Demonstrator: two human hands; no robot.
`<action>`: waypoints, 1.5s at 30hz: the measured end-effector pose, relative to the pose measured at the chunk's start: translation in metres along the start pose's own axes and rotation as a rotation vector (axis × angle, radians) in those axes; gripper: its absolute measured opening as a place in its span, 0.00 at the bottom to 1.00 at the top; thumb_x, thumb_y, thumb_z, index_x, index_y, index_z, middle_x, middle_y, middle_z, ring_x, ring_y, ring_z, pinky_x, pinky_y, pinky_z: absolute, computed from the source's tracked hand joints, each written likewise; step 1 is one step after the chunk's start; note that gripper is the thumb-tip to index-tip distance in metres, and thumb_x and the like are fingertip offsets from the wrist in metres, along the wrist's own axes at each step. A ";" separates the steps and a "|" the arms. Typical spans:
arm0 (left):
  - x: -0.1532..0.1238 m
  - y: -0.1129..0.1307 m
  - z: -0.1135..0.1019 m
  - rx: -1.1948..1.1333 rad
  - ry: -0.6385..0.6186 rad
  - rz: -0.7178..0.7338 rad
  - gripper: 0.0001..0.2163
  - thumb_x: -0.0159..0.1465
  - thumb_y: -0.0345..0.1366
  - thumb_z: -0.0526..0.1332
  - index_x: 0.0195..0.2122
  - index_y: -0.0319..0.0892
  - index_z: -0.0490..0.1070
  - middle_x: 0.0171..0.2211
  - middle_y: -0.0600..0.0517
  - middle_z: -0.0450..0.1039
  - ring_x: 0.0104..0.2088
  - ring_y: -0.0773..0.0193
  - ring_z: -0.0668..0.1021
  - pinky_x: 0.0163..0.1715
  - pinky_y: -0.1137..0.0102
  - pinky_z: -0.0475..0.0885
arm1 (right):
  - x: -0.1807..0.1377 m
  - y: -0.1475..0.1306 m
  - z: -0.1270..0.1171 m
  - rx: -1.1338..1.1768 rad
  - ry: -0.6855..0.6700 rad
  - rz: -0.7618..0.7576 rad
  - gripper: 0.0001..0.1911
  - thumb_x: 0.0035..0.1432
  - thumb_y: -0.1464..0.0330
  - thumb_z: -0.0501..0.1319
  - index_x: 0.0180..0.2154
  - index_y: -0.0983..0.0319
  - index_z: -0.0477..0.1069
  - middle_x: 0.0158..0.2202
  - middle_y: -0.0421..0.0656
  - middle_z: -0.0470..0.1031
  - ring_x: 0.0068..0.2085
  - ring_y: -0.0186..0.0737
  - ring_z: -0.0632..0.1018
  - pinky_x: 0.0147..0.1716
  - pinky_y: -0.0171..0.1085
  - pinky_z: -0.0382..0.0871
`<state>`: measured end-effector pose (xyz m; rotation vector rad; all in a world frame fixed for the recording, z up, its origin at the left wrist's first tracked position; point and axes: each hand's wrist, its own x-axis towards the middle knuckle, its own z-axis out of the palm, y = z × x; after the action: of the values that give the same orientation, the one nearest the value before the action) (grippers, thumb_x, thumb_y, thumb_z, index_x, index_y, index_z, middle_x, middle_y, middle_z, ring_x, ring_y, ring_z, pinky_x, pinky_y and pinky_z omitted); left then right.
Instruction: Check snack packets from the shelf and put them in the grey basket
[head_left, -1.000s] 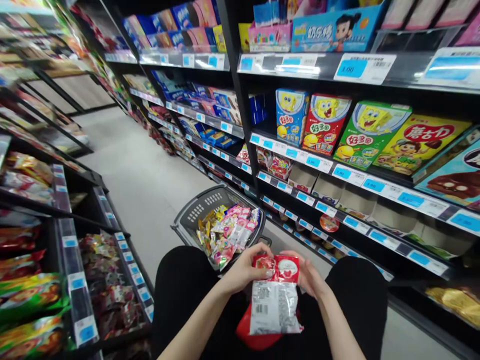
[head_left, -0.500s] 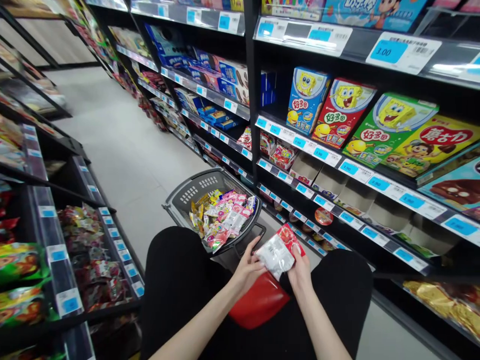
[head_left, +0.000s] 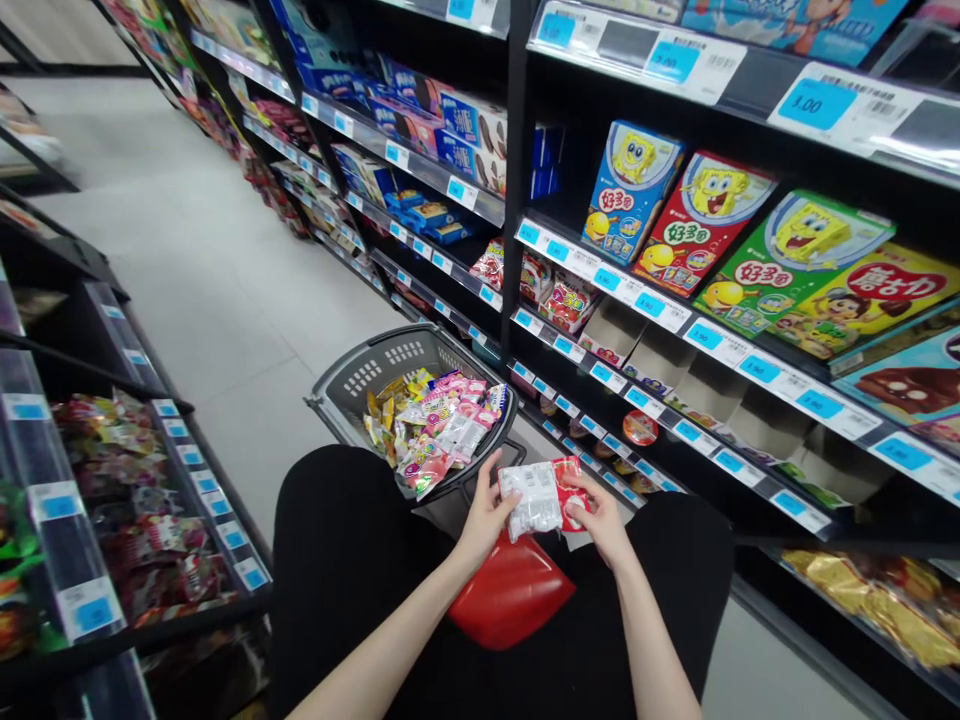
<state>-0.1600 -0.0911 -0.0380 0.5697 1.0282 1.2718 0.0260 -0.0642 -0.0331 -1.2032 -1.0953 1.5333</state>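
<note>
My left hand (head_left: 484,515) grips the left edge of a silver-white candy packet (head_left: 537,498), its thumb lying on the front. My right hand (head_left: 598,518) pinches a red candy packet (head_left: 568,472) that adjoins the silver one on its right; whether the two are joined I cannot tell. Both packets are held up above my lap. Under them, a shiny red pouch (head_left: 514,595) rests between my black-clad legs. Just beyond my knees is a grey shopping basket (head_left: 358,378), with a heap of pink, yellow and white candy packets (head_left: 450,425) inside it.
Shelves on the right carry cartoon snack boxes (head_left: 686,225), blue biscuit boxes (head_left: 469,130) and price labels along their edges. A low rack on the left has bins of wrapped sweets (head_left: 150,510). A pale floor aisle (head_left: 202,230) runs between them.
The packets have turned more level and shifted slightly left, with the silver face toward me. My right fingers have changed their hold on the red part. The view has swung a little to the right.
</note>
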 end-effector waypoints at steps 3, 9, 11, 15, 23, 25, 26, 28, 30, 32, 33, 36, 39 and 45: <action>0.006 0.002 -0.009 0.122 -0.001 0.090 0.19 0.50 0.36 0.66 0.44 0.40 0.68 0.41 0.47 0.72 0.39 0.60 0.75 0.37 0.70 0.69 | -0.001 0.004 0.001 -0.002 0.033 0.077 0.14 0.40 0.66 0.68 0.33 0.61 0.76 0.36 0.46 0.78 0.34 0.44 0.77 0.38 0.43 0.70; 0.007 0.010 -0.017 0.112 -0.150 -0.040 0.19 0.42 0.33 0.70 0.37 0.36 0.73 0.35 0.47 0.75 0.32 0.61 0.75 0.33 0.69 0.70 | -0.003 0.001 -0.001 0.007 0.046 0.065 0.14 0.37 0.64 0.70 0.31 0.61 0.76 0.32 0.44 0.79 0.31 0.43 0.78 0.35 0.42 0.71; 0.007 0.012 -0.019 0.122 -0.145 -0.027 0.19 0.42 0.34 0.70 0.37 0.36 0.74 0.35 0.47 0.75 0.32 0.61 0.75 0.33 0.69 0.70 | -0.005 0.000 -0.001 0.035 0.010 0.065 0.19 0.36 0.64 0.71 0.34 0.60 0.76 0.32 0.44 0.79 0.31 0.43 0.78 0.33 0.41 0.71; 0.010 0.014 -0.022 0.222 -0.100 0.006 0.17 0.43 0.35 0.69 0.35 0.36 0.76 0.34 0.46 0.76 0.32 0.59 0.76 0.34 0.67 0.70 | -0.006 0.002 -0.002 0.020 -0.036 0.071 0.18 0.38 0.64 0.70 0.35 0.60 0.76 0.30 0.43 0.79 0.28 0.40 0.77 0.30 0.38 0.70; 0.013 0.020 -0.021 0.446 -0.079 0.173 0.08 0.49 0.38 0.65 0.27 0.39 0.78 0.32 0.47 0.77 0.33 0.58 0.76 0.35 0.68 0.69 | -0.005 -0.001 0.006 -0.164 0.054 -0.033 0.12 0.44 0.59 0.65 0.28 0.61 0.75 0.25 0.42 0.76 0.26 0.38 0.73 0.28 0.36 0.66; 0.012 0.019 -0.020 0.518 -0.064 0.233 0.07 0.51 0.38 0.64 0.25 0.40 0.78 0.30 0.48 0.76 0.31 0.60 0.75 0.34 0.69 0.68 | -0.003 0.000 0.010 -0.161 0.083 -0.049 0.13 0.45 0.58 0.64 0.27 0.61 0.73 0.25 0.40 0.74 0.26 0.36 0.72 0.27 0.34 0.65; 0.012 0.019 -0.019 0.549 -0.058 0.257 0.07 0.52 0.38 0.63 0.24 0.40 0.78 0.29 0.49 0.76 0.31 0.61 0.75 0.33 0.70 0.67 | -0.003 0.001 0.012 -0.142 0.096 -0.049 0.13 0.45 0.58 0.64 0.26 0.61 0.72 0.24 0.39 0.73 0.25 0.35 0.71 0.26 0.33 0.64; 0.011 0.018 -0.016 0.598 -0.049 0.293 0.08 0.52 0.39 0.63 0.24 0.41 0.77 0.27 0.50 0.75 0.29 0.62 0.74 0.32 0.71 0.67 | -0.001 0.005 0.015 -0.079 0.123 -0.030 0.14 0.46 0.57 0.63 0.25 0.61 0.68 0.21 0.38 0.71 0.22 0.33 0.69 0.23 0.32 0.62; 0.010 0.018 -0.012 0.626 -0.032 0.295 0.08 0.52 0.39 0.62 0.24 0.41 0.77 0.25 0.51 0.75 0.28 0.63 0.74 0.30 0.72 0.66 | 0.002 0.009 0.016 -0.007 0.147 0.006 0.16 0.46 0.55 0.62 0.24 0.61 0.65 0.19 0.36 0.69 0.20 0.31 0.67 0.21 0.31 0.60; 0.009 0.018 -0.010 0.626 -0.002 0.272 0.08 0.52 0.39 0.62 0.24 0.41 0.77 0.23 0.52 0.75 0.26 0.64 0.73 0.28 0.73 0.65 | 0.004 0.012 0.016 0.046 0.165 0.029 0.17 0.45 0.54 0.62 0.24 0.61 0.63 0.19 0.36 0.68 0.19 0.31 0.66 0.20 0.31 0.59; 0.009 0.018 -0.009 0.616 0.016 0.263 0.08 0.53 0.39 0.62 0.24 0.41 0.76 0.22 0.53 0.74 0.25 0.64 0.72 0.28 0.73 0.65 | 0.005 0.014 0.016 0.064 0.173 0.035 0.17 0.45 0.54 0.62 0.24 0.60 0.63 0.19 0.36 0.68 0.18 0.30 0.66 0.20 0.31 0.59; 0.008 0.019 -0.009 0.578 0.072 0.273 0.08 0.53 0.38 0.62 0.22 0.41 0.75 0.20 0.54 0.73 0.23 0.66 0.71 0.26 0.74 0.64 | 0.007 0.014 0.011 0.071 0.184 0.034 0.18 0.44 0.53 0.63 0.24 0.60 0.62 0.19 0.36 0.69 0.18 0.30 0.66 0.20 0.31 0.59; 0.005 0.020 -0.011 0.514 0.076 0.247 0.08 0.53 0.39 0.62 0.24 0.41 0.76 0.23 0.53 0.74 0.25 0.65 0.72 0.26 0.74 0.66 | 0.007 0.011 0.004 0.041 0.177 0.014 0.17 0.45 0.54 0.62 0.24 0.60 0.62 0.19 0.35 0.68 0.18 0.30 0.66 0.21 0.31 0.59; 0.000 0.011 -0.003 0.239 -0.111 0.056 0.18 0.45 0.37 0.68 0.38 0.39 0.76 0.46 0.44 0.72 0.39 0.55 0.75 0.34 0.67 0.72 | 0.003 0.005 0.003 0.105 0.179 0.014 0.16 0.46 0.56 0.63 0.24 0.60 0.62 0.20 0.35 0.68 0.19 0.30 0.66 0.21 0.31 0.60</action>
<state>-0.1679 -0.0890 -0.0301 0.8481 1.0844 1.1601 0.0224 -0.0631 -0.0382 -1.2517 -0.8806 1.4443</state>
